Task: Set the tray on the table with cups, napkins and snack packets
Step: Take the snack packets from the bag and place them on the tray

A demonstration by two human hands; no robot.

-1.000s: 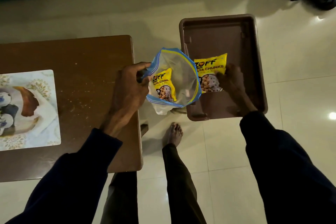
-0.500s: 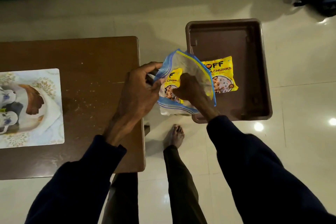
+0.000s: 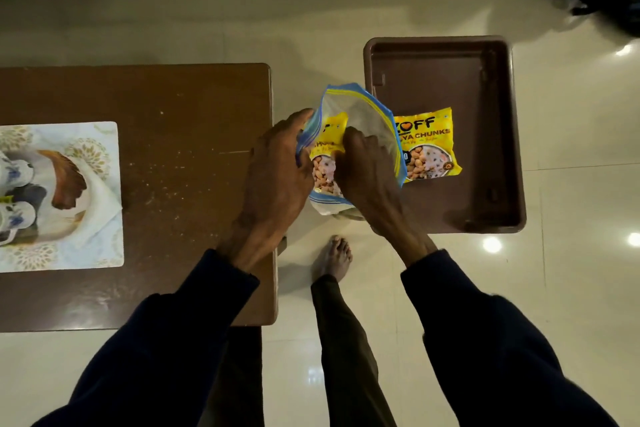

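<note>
Left hand (image 3: 277, 170) grips the left edge of a clear zip bag (image 3: 367, 111) with a blue-and-yellow seal strip. It holds the bag's mouth open in the gap between table and tray.

Right hand (image 3: 367, 170) is inside the bag mouth, fingers curled over the inner packet (image 3: 329, 146). That's a yellow snack packet, print partly covered. It looks like a pinch on the packet's top edge, but the fingertips are hidden behind the bag wall, so not certain.

Tray (image 3: 440, 42): brown, deep-walled, rectangular, off the table and well to its right. Can't tell if it sits on the tile floor (image 3: 571, 218) or on some stand.

One tray packet (image 3: 429, 146), yellow and reading "CHUNKS", lies flat on the tray bottom near its left wall, label up. The bag overlaps its left end from this angle.

Table (image 3: 173, 149): dark brown top with light specks. A patterned placemat (image 3: 107, 135) lies at the far left. On it are white cups (image 3: 17, 170) with blue flowers, cut off by the frame edge. Beside them is a white napkin (image 3: 100, 198) and a brown object I can't identify.

The person stands between table and tray. Dark sleeves and dark trousers show, with one bare foot (image 3: 334, 256) on the tiles just below the bag.
</note>
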